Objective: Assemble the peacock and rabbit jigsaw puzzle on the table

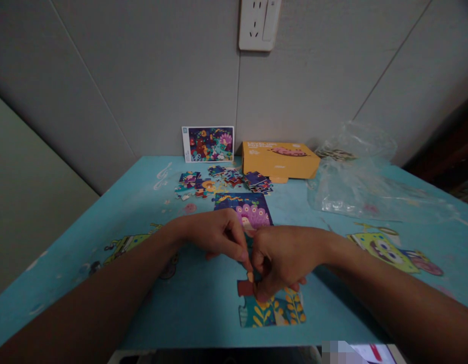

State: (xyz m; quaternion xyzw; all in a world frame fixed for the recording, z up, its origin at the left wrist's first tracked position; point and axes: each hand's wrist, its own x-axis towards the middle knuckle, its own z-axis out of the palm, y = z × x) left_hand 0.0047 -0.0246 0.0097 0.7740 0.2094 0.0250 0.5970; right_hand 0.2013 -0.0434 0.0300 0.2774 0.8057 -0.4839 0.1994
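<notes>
My left hand (pixel 224 235) is closed, its fingers curled and one fingertip reaching down to the top edge of a reddish puzzle piece (pixel 246 287). What lies between its fingers, if anything, is hidden. My right hand (pixel 283 258) is closed at the same spot, thumb and finger pinched on the puzzle piece's right side. Below the hands lies a joined puzzle section (pixel 273 312) with yellow leaves on teal. Just beyond them is another joined section (pixel 252 210) with a pink-purple fan shape, partly covered by my hands.
Several loose puzzle pieces (pixel 205 186) lie farther back. A picture card (pixel 209 144) leans on the wall beside a yellow box (pixel 281 162). Clear plastic bags (pixel 351 189) sprawl at the right. A phone-like screen (pixel 374 353) shows by the table's near edge.
</notes>
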